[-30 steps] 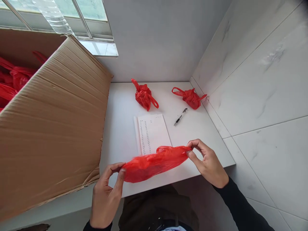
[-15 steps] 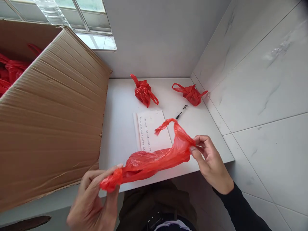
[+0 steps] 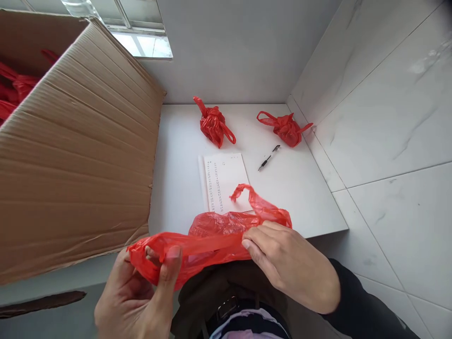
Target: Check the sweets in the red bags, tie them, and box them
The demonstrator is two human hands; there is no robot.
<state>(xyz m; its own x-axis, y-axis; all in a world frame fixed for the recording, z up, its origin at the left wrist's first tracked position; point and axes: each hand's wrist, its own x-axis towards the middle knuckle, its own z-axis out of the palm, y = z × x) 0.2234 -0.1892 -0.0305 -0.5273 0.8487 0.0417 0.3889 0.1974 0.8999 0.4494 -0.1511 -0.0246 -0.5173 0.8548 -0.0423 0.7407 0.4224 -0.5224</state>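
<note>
A thin red plastic bag (image 3: 212, 247) stretches between both hands in front of the table's near edge. My left hand (image 3: 141, 287) has its fingers hooked in a loop at the bag's left end, with the thumb against the plastic. Palm down, my right hand (image 3: 286, 259) pinches the bag's upper edge right of its middle. One twisted handle of the bag sticks up beyond the right hand. Behind it lies a notebook (image 3: 228, 181) with columns of handwritten figures, its lower part covered by the bag.
Two knotted red bags, a left bundle (image 3: 213, 125) and a right bundle (image 3: 287, 129), sit toward the back of the white table (image 3: 180, 183). A pen (image 3: 269, 157) lies right of the notebook. A large cardboard box (image 3: 77, 155) holding more red bags stands left; a tiled wall (image 3: 395, 141) bounds the right.
My right hand has moved left and down along the bag, turning palm down to grip its edge. My left fingers have spread the crumpled left end into a loop. The view has shifted slightly.
</note>
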